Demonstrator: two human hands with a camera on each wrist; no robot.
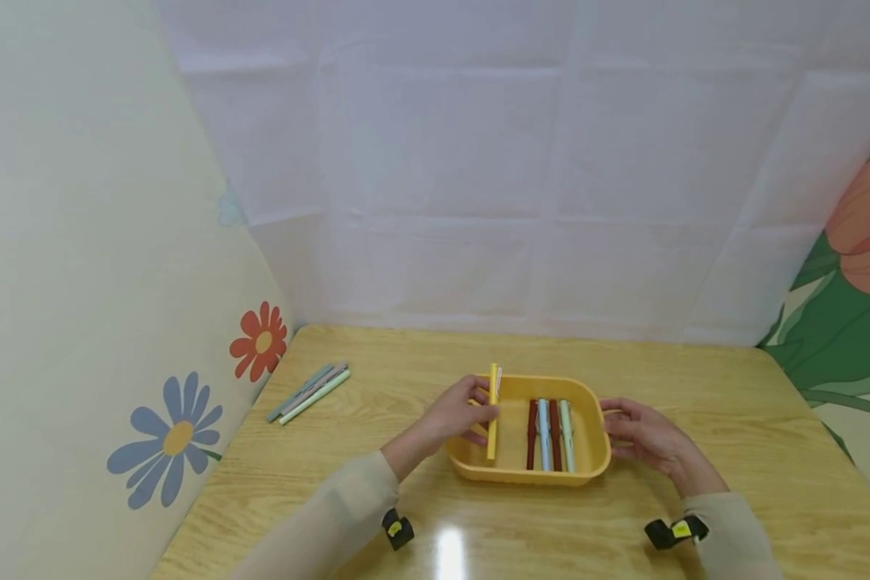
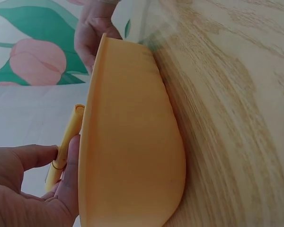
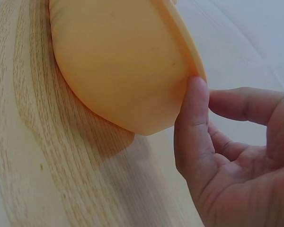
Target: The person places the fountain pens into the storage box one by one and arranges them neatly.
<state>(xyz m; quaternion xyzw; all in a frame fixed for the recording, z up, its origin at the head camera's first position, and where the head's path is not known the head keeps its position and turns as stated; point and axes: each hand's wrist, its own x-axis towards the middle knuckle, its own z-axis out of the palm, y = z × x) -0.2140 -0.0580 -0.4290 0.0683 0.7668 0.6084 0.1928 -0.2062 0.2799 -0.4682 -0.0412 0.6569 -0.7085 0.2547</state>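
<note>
My left hand (image 1: 460, 412) pinches a yellow pen (image 1: 492, 423) between thumb and fingers, over the left part of a yellow plastic basket (image 1: 536, 477). In the left wrist view the pen (image 2: 68, 137) tilts just beyond the basket's rim, with a finger against that rim. Inside the basket several pens lie side by side: a dark red pen (image 1: 532, 435), a light blue pen (image 1: 544, 435), another dark red pen (image 1: 555, 435) and a pale green pen (image 1: 567, 435). At the basket's right end my right hand (image 1: 645, 435) holds the rim between thumb and finger, clearest in the right wrist view.
Toward the table's left edge lie a mint-green pen (image 1: 315, 398), a pinkish-grey pen (image 1: 319, 388) and a grey-blue pen (image 1: 299, 393), close together. A white cloth (image 1: 435, 161) hangs behind the wooden table (image 1: 391, 362). Painted walls stand at left and right.
</note>
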